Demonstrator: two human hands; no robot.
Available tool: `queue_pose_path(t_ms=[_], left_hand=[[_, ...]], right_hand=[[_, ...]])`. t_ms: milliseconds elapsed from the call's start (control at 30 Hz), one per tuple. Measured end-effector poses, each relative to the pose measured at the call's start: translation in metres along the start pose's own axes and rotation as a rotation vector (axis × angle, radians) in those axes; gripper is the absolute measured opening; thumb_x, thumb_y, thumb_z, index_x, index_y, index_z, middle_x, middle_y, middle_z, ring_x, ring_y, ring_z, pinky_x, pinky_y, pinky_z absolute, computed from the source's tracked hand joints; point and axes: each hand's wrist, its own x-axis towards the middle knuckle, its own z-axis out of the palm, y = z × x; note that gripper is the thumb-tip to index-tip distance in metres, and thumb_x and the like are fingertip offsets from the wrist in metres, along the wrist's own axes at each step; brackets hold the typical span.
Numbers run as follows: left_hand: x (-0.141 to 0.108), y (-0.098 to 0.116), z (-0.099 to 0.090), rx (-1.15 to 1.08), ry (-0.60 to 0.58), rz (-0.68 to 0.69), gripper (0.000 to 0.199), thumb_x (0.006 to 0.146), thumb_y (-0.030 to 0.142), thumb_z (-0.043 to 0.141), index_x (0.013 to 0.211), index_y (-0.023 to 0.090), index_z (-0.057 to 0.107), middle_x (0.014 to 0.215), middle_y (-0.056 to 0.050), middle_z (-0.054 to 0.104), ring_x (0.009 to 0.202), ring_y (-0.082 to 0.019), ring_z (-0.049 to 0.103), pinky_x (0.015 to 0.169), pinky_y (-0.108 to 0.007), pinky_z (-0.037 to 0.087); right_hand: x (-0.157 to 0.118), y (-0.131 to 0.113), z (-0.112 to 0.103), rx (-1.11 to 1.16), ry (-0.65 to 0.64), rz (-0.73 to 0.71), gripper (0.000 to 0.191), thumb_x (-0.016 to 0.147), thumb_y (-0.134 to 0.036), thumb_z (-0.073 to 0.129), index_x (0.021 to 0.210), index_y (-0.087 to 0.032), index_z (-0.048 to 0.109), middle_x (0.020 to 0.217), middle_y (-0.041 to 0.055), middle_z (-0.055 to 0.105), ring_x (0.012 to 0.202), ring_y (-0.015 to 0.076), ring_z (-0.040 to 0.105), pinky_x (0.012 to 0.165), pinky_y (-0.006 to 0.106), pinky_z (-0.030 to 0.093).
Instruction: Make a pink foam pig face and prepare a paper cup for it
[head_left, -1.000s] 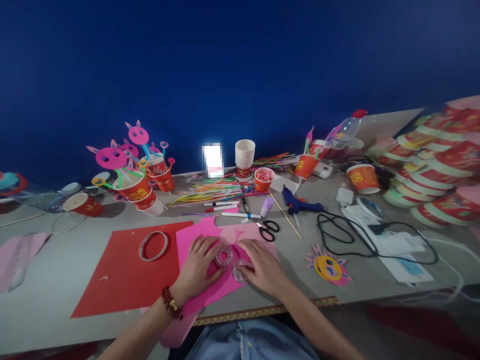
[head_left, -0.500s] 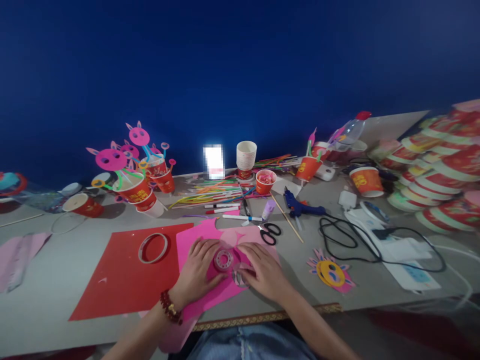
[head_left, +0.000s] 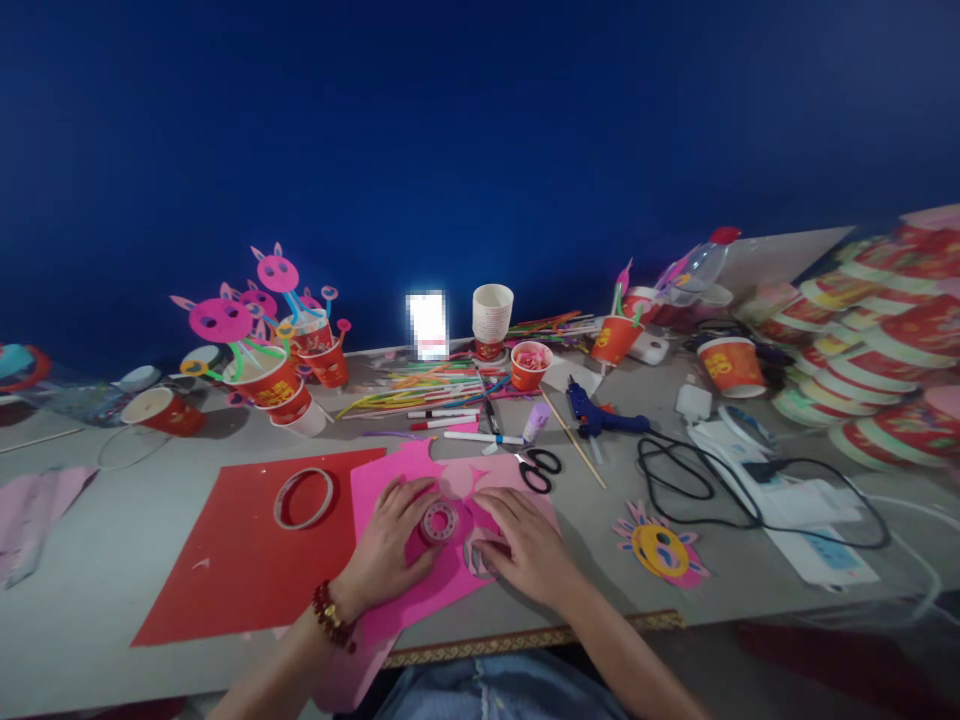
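Pink paper (head_left: 401,590) lies in front of me, overlapping a red sheet (head_left: 277,570). My left hand (head_left: 390,535) curves around a small white ring-shaped roll (head_left: 439,521) on the pink paper, thumb and fingers touching its left side. My right hand (head_left: 529,545) has its thumb and fingers around a second round, clear object (head_left: 480,556), which also rests on the pink paper. A larger ring (head_left: 304,499) sits on the red sheet. Black-handled scissors (head_left: 538,470) lie just beyond my right hand.
Red paper cups with pink figures (head_left: 266,385) stand at the back left. Coloured sticks (head_left: 427,385), a stack of cups (head_left: 493,312) and a blue glue gun (head_left: 607,415) lie further back. Black cable, a yellow paper face (head_left: 664,552) and piled cups (head_left: 892,340) are to the right.
The small roll under my left hand has shifted slightly left, and my left hand has moved a little left with it. My right hand has hardly moved.
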Motion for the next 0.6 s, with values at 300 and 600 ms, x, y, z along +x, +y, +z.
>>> queue_pose_path(t_ms=[300,600], left_hand=[[0.0049,0.004,-0.0009,0.018,-0.016,-0.012,0.055,0.087,0.035,0.058,0.138,0.022,0.043,0.142,-0.012,0.049,0.132,-0.029,0.044,0.116,-0.054,0.026],[0.0075,0.0056,0.0004,0.033,-0.021,-0.038,0.053,0.087,0.042,0.059,0.135,0.023,0.047,0.138,-0.011,0.053,0.127,-0.029,0.047,0.114,-0.054,0.028]], right_hand=[[-0.0003,0.0007,0.0011,0.0,0.006,-0.008,0.045,0.087,-0.02,0.062,0.131,-0.019,0.053,0.128,0.0128,0.062,0.12,0.0285,0.054,0.102,0.047,0.046],[-0.0005,0.0012,0.0022,-0.012,0.013,-0.02,0.046,0.086,-0.017,0.062,0.131,-0.019,0.053,0.128,0.0128,0.062,0.121,0.0291,0.054,0.102,0.049,0.046]])
